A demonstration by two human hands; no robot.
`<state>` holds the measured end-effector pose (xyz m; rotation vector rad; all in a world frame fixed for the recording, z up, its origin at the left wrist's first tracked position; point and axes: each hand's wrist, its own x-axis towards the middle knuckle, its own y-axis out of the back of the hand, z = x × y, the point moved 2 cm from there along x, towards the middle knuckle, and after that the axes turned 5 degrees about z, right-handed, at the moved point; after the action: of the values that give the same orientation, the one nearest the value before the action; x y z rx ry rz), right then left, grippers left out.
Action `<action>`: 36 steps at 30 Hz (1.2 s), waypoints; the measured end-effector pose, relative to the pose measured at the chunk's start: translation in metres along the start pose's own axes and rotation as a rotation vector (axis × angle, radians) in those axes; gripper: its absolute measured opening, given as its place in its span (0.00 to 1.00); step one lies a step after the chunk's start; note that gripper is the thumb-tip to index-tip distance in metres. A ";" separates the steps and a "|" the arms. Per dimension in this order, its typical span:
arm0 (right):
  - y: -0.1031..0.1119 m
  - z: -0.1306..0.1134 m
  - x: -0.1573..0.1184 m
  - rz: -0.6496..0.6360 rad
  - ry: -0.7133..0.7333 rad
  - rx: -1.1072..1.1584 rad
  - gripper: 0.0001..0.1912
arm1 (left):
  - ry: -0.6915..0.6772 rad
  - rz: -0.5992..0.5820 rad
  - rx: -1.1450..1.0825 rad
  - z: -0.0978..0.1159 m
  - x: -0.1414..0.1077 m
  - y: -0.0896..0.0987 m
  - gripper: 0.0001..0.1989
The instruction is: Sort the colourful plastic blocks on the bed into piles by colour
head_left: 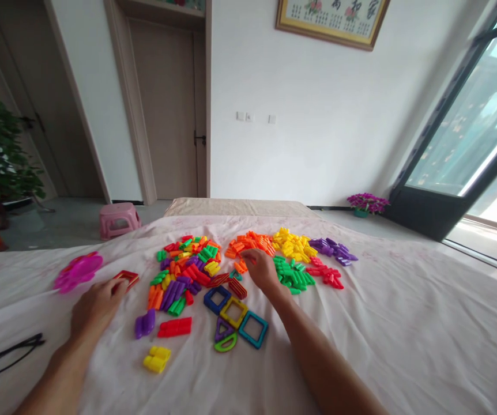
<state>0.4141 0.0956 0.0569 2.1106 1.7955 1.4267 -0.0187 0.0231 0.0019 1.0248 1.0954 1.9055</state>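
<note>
My left hand (95,305) is at the left with its fingers closed on the edge of a red square magnetic tile (132,278). My right hand (260,268) hovers by a pile of orange plastic building pieces (255,242), its fingers drawn together; what they hold, if anything, is too small to make out. A mixed-colour heap (192,268) lies between the hands. Sorted beside the right hand are yellow pieces (294,245), green pieces (294,275), red pieces (326,272) and purple pieces (332,249). Nearer me lie a blue square tile (207,304) and a yellow square tile (225,314).
Pink plastic flower-shaped pieces (75,274) and black-framed glasses (10,353) lie at the left. Loose purple (145,324), red (174,327) and yellow pieces (157,359) sit near the front. A creased pale cloth (395,323) covers the surface. A pink stool (119,219) stands beyond.
</note>
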 end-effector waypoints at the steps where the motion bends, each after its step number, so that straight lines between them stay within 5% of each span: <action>1: -0.007 -0.012 -0.002 -0.054 0.047 -0.027 0.12 | 0.004 -0.003 0.003 0.001 -0.001 0.000 0.29; 5: -0.029 -0.050 0.000 -0.232 0.083 -0.219 0.10 | 0.003 -0.005 0.020 0.001 -0.001 -0.002 0.30; 8: -0.045 -0.067 0.009 -0.358 0.015 -0.383 0.20 | -0.007 0.001 0.007 0.000 0.000 -0.003 0.31; 14: -0.059 -0.076 0.016 -0.466 -0.107 -0.456 0.19 | -0.019 0.000 -0.015 -0.003 0.002 -0.005 0.32; 20: -0.022 -0.015 0.027 -0.197 -0.163 -0.290 0.22 | -0.030 0.020 -0.027 -0.008 0.006 -0.008 0.28; 29: 0.083 0.109 0.055 0.091 -0.484 -0.484 0.27 | -0.075 0.100 0.009 -0.013 0.009 -0.015 0.26; 33: 0.101 0.124 0.055 0.174 -0.543 -0.500 0.28 | -0.073 0.080 -0.010 -0.013 0.010 -0.015 0.27; 36: 0.086 0.109 0.050 0.140 -0.463 -0.413 0.22 | -0.058 0.058 -0.013 -0.010 0.009 -0.013 0.29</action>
<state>0.5449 0.1621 0.0703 2.1373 1.1031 1.0853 -0.0292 0.0323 -0.0104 1.1088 1.0300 1.9142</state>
